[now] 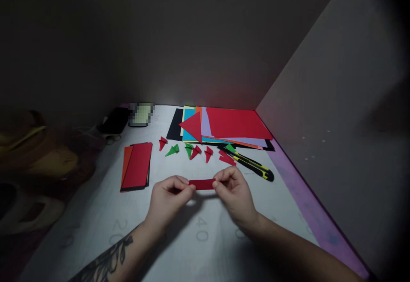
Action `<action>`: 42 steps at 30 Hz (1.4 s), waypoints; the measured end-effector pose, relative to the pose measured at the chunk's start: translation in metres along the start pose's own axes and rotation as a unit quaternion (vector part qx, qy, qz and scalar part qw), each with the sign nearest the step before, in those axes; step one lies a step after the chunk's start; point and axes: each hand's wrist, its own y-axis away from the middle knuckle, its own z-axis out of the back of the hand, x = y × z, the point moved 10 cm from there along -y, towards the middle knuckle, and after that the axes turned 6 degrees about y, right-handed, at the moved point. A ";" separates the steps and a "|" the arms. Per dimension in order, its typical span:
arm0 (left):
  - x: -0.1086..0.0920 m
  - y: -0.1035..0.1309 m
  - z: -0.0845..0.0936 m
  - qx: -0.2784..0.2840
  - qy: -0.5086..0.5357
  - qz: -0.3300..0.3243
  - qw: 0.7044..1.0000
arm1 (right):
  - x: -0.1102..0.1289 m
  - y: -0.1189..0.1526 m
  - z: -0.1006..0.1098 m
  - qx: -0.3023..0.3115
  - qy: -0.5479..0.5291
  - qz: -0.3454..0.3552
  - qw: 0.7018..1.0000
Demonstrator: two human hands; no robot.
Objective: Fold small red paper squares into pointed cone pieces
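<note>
A small red paper strip (pixel 202 184) is held level above the white surface, stretched between both hands. My left hand (pixel 169 194) pinches its left end between thumb and forefinger. The right end is pinched the same way by my right hand (pixel 233 192). Just beyond lie folded paper pieces, among them a red one (pixel 162 143), a green one (pixel 172 150) and another red one (pixel 208 154). Small red strips (pixel 227 157) lie beside a black and yellow cutter (pixel 256 167), past my right hand.
Coloured sheets (pixel 238 123) are stacked at the back, a red triangle (pixel 193 127) on their left part. Red, orange and black rectangles (pixel 137 165) lie at the left. A dark phone-like object (pixel 115 120) is at the back left. A wall (pixel 320 115) rises on the right.
</note>
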 end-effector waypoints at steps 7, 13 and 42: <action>-0.002 0.001 0.001 0.007 -0.005 -0.016 1.000 | -0.006 -0.001 -0.001 0.009 0.005 -0.014 1.000; -0.004 0.001 0.001 0.007 -0.011 -0.019 1.000 | -0.006 0.000 -0.003 0.012 0.004 -0.018 1.000; -0.003 0.000 0.000 -0.003 0.011 0.003 1.000 | -0.005 0.001 -0.005 0.011 0.012 -0.023 1.000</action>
